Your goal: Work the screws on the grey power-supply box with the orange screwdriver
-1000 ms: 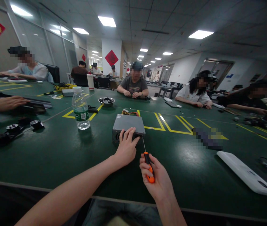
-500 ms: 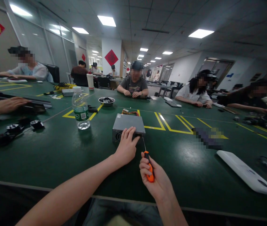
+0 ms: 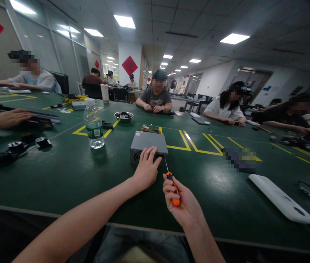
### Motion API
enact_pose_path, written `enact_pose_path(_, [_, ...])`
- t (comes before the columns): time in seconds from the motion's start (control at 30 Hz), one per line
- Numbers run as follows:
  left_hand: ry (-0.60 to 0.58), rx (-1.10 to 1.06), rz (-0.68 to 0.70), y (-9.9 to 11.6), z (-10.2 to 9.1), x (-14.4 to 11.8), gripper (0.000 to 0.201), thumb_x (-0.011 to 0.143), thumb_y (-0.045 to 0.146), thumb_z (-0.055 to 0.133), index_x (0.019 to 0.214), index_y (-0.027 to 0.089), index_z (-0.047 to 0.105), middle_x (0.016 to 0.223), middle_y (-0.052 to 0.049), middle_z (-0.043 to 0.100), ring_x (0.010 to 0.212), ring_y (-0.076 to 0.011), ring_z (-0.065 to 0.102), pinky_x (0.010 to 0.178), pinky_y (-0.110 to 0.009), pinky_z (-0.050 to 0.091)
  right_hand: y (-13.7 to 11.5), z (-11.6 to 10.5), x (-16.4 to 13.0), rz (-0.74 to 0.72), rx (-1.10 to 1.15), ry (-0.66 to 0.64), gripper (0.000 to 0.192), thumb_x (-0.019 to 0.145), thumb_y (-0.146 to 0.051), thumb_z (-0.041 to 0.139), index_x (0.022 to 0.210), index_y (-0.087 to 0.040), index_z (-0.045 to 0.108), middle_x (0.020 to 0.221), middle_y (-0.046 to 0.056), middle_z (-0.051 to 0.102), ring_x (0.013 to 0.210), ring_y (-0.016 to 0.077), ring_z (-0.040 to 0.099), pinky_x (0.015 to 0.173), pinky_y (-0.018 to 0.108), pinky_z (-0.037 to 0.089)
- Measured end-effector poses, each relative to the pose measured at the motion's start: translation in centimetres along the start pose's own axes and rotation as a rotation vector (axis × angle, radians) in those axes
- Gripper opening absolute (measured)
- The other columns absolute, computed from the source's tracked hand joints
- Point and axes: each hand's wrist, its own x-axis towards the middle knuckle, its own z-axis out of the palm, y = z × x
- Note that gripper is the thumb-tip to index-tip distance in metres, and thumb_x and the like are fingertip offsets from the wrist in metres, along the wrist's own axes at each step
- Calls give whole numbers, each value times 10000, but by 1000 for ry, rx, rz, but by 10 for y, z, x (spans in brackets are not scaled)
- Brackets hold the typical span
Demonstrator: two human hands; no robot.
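Head cam view, only one here. The grey sheet-metal box with a vent grille on its near face (image 3: 148,144) sits flat on the dark green table (image 3: 62,175), about centre, a bit far of the near edge. A bunch of coloured wires (image 3: 150,129) pokes out its far end. The left hand (image 3: 146,168) lies over the box's near right corner, fingers spread and pressing down on the top, not wrapped around anything. The right hand (image 3: 181,200) is closed around the orange-handled screwdriver (image 3: 173,186), thin shaft angled up toward the box's near right edge, tip right at it as far as I can tell.

My guess on handling: the box looks stiff, fairly weighty and slick on that smooth tabletop, so pinning it from above like this makes sense; to lift it, grab the two long sides, not the wires. The screwdriver is light and rigid, best held by the orange grip.

Left of the box stands a clear plastic water bottle with a green label (image 3: 93,124), a small metal bowl (image 3: 123,116) beyond it. A long white plastic panel (image 3: 281,199) lies off to the right. Other people sit around the far side, and someone's hand (image 3: 10,117) rests at far left.
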Motion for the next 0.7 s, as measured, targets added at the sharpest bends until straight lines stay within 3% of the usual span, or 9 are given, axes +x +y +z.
enact_pose_path(0.17, [-4,-9,7,2,-3,-1,478,670,104,563,1138,191,532,1368,-144,327,1298,-305,231,1060,-514,195,8,0,0,-122,-90,49,114,884,-122,366,880,-108,479,667,-1,466,434,18,423,279,64,295])
enact_pose_path(0.27, [-2,-14,15,3,-3,-2,494,664,111,584,1141,228,536,1384,-125,312,1303,-314,216,1051,-530,199,8,-3,-1,-205,-93,118,131,827,-27,396,831,-130,477,682,0,478,492,36,488,311,65,357])
enact_pose_path(0.43, [-13,-4,33,3,-4,-4,449,672,119,586,1106,230,565,1406,-123,292,1320,-318,189,1059,-523,177,6,-5,-4,-122,-46,159,129,888,-128,394,951,-110,506,742,24,546,573,55,566,426,105,481])
enact_pose_path(0.57, [-26,16,57,2,-5,-5,465,689,145,589,1146,221,543,1420,-150,263,1331,-323,174,1068,-514,150,6,-5,-5,-58,-63,84,203,920,-170,344,1028,-82,492,706,20,540,534,57,557,356,99,409])
enact_pose_path(0.7, [-35,24,78,0,-4,-5,526,700,137,580,1211,231,502,1436,-146,234,1338,-326,157,1068,-502,167,2,-4,-3,-50,-5,28,207,932,-188,307,968,-74,475,673,0,475,427,18,449,276,74,280])
